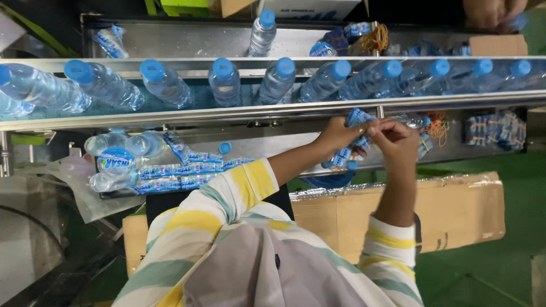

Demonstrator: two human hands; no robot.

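My left hand point(334, 136) and my right hand point(398, 142) meet just below the steel conveyor rail point(170, 116). Both pinch a small bundle of blue-and-white bottle label sleeves point(358, 118), and more of the bundle hangs below my left hand. The fingers of both hands are closed on it. A row of clear water bottles with blue caps, such as one bottle point(224, 85), lies across the conveyor just beyond my hands. My sleeves are striped yellow, white and green.
Flat label sleeves point(176, 173) and lying bottles point(114, 149) are piled at left, with a loose blue cap point(225, 148). A cardboard box point(455, 213) sits under my right arm. Orange rubber bands point(438, 126) and label stacks point(496, 131) lie at right. Another person's hand point(492, 11) is at top right.
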